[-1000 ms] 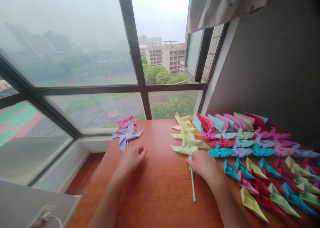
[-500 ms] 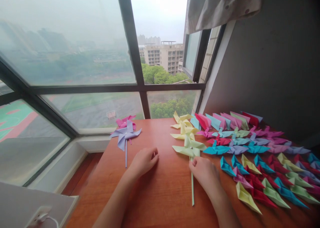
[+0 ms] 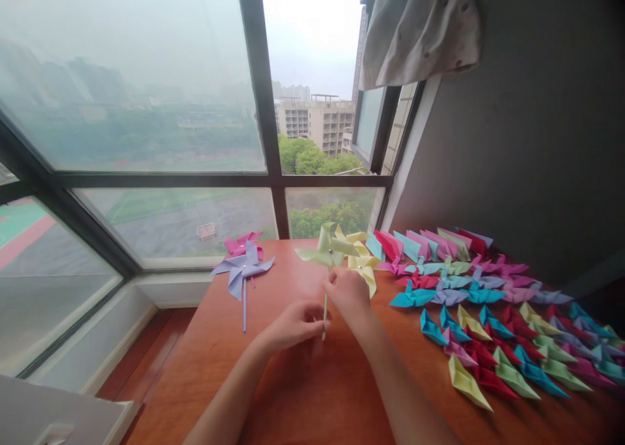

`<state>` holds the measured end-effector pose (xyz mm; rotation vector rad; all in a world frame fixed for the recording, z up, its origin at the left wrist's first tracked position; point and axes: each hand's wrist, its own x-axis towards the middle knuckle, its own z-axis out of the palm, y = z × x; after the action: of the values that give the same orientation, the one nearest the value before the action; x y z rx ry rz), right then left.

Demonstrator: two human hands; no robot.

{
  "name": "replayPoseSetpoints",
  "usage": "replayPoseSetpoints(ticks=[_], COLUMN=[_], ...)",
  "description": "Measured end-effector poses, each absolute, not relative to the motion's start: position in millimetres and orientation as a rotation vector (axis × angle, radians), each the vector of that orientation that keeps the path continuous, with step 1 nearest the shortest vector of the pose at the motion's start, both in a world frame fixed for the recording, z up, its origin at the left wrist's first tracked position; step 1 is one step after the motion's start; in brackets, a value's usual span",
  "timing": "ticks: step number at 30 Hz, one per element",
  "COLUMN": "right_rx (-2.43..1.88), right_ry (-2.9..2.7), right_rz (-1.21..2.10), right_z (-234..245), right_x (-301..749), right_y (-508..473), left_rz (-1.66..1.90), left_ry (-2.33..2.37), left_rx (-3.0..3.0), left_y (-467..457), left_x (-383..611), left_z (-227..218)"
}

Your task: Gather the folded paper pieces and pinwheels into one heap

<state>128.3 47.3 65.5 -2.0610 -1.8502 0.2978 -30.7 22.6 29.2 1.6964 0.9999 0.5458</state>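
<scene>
A pale green paper pinwheel (image 3: 322, 251) is held up in front of me, over the middle of the table. My right hand (image 3: 349, 295) pinches its stick just beneath the blades. Lower down, my left hand (image 3: 295, 326) has its thumb and fingers closed about the stick near its bottom end. To the left lie a lavender pinwheel (image 3: 243, 269) and, partly behind it, a magenta pinwheel (image 3: 239, 243). Pale yellow pinwheels (image 3: 362, 262) lie behind my right hand, which partly hides them.
Rows of folded paper boats (image 3: 512, 372), paper cranes (image 3: 454, 294) and upright folded papers (image 3: 420, 244) cover the table's right side. Behind the wooden table (image 3: 205, 380) stands a window with dark frames (image 3: 215, 180). A curtain (image 3: 424, 34) hangs at upper right.
My right hand has lifted the green pinwheel off the table and carried it left. My left hand has moved right and closed on the stick's lower part.
</scene>
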Motion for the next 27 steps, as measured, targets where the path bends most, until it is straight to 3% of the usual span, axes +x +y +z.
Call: replayPoseSetpoints(ticks=[8, 15, 27], right_rx=[-2.029, -2.281, -2.397], right_ry=[-1.839, -1.825, -1.814], right_rz=[0.303, 0.351, 0.410], right_z=[65, 42, 15], right_x=[123, 177, 191], right_y=[51, 26, 3], left_rz=[0.720, 0.897, 0.626], left_ry=[1.194, 1.502, 2.166], left_rx=[1.526, 1.589, 1.786], left_y=[40, 71, 51], left_x=[-37, -72, -103], left_z=[11, 7, 47])
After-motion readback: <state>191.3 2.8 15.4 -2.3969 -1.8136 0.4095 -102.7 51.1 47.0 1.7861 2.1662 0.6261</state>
